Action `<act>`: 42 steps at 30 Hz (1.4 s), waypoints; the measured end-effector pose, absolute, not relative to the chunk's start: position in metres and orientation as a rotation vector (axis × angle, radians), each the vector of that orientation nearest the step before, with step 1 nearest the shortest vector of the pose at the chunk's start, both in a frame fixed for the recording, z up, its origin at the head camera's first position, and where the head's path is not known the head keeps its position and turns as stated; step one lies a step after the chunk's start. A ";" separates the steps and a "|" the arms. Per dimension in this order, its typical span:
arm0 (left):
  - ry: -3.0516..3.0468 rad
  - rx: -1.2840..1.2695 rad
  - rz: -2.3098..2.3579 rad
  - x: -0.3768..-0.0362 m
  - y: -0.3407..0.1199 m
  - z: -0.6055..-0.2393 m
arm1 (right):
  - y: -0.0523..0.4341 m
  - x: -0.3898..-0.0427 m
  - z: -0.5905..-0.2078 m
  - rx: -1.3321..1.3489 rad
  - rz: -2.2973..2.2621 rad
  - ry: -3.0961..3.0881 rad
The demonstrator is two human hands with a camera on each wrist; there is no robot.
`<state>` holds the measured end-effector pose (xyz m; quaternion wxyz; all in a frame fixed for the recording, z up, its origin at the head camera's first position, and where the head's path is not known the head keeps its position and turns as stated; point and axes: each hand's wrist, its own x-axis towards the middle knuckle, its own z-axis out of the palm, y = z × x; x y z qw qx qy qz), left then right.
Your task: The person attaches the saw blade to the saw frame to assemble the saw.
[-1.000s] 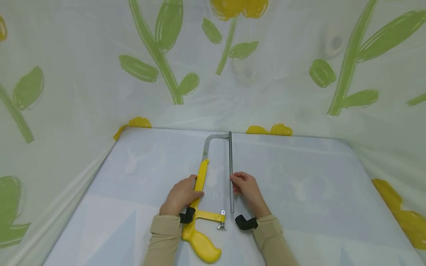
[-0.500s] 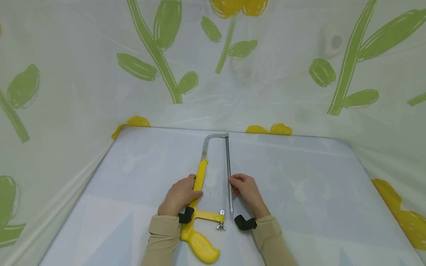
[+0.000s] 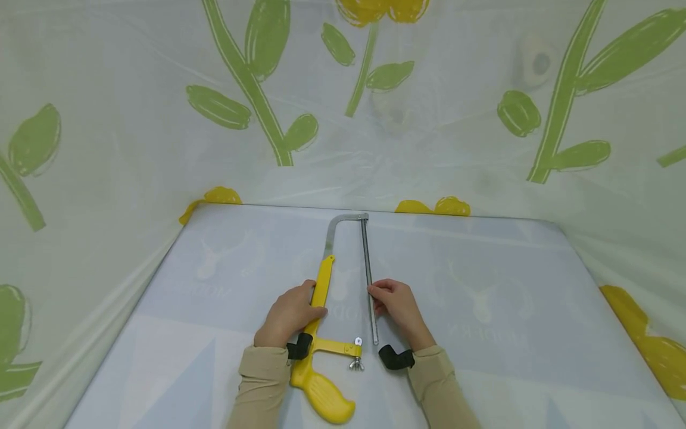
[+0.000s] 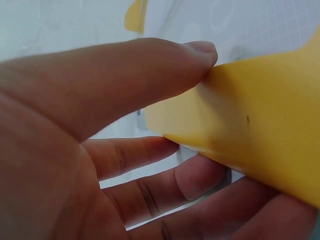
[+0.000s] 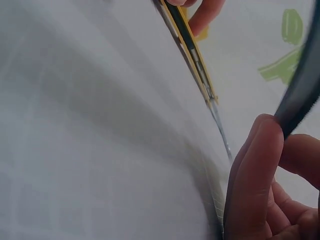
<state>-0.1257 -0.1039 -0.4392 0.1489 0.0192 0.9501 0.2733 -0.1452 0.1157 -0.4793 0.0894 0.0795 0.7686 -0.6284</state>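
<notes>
A yellow hacksaw frame (image 3: 323, 310) lies flat on the pale table (image 3: 482, 298), its grip (image 3: 321, 396) nearest me and its metal arm (image 3: 337, 229) reaching to the far edge. My left hand (image 3: 292, 313) grips the yellow bar of the hacksaw frame (image 4: 250, 120), thumb on top and fingers beneath. A thin grey saw blade (image 3: 368, 280) runs beside the frame, its far end at the metal arm's tip. My right hand (image 3: 393, 304) pinches the saw blade (image 5: 300, 85) near its middle. A wing nut (image 3: 356, 363) sits at the frame's near end.
Plastic sheeting printed with green stems and yellow flowers (image 3: 268, 89) walls the table at the back and both sides. The table edges lie at left (image 3: 161, 268) and right (image 3: 584, 262). Black wrist straps (image 3: 396, 357) show on both beige sleeves.
The blade's far end has swung slightly left, closer to the metal arm's tip. Both hands keep their hold in about the same places.
</notes>
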 end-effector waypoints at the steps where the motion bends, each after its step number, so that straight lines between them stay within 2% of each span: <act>1: 2.732 0.056 0.782 -0.126 -0.104 -0.439 | 0.116 -0.145 -0.479 0.236 -1.863 2.292; 42: 2.734 0.065 0.765 -0.127 -0.102 -0.439 | 0.114 -0.146 -0.479 0.268 -1.794 2.362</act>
